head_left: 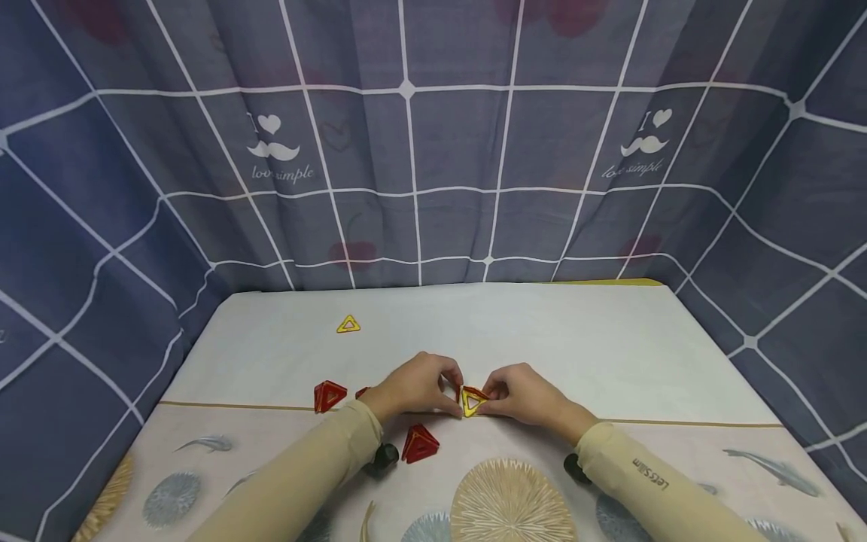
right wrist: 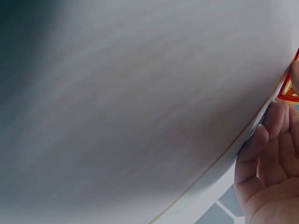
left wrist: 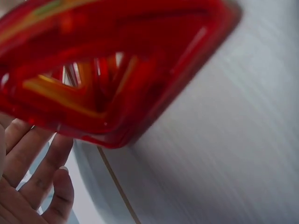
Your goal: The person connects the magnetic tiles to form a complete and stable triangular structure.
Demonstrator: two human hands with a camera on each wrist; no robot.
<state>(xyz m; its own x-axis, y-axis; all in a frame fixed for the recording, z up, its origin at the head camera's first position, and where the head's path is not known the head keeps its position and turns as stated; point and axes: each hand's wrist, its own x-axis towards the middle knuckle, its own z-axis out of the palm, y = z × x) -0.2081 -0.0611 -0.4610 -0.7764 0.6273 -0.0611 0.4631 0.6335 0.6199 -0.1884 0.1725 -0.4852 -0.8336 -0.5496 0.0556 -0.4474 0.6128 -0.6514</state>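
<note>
Between my two hands is a small yellow triangular tile [head_left: 465,404] with an open middle, joined or held against red tiles [head_left: 477,393] behind it. My left hand [head_left: 421,382] pinches the left side of this piece between thumb and fingers. On its right side, the thumb and fingers of my right hand [head_left: 531,395] pinch it. In the right wrist view, a red and yellow corner of the piece [right wrist: 289,98] shows at the fingertips. A translucent red triangular shape [left wrist: 173,51] looms close in the left wrist view, above the left hand [left wrist: 35,172].
Red pyramid-like pieces lie left of the hands, one farther left [head_left: 329,396] and one nearer me [head_left: 420,444]. Another red piece [head_left: 362,392] is mostly hidden behind the left wrist. A yellow triangle [head_left: 348,329] lies farther back on the white cloth [head_left: 596,339]. Checked curtains [head_left: 454,143] surround the table.
</note>
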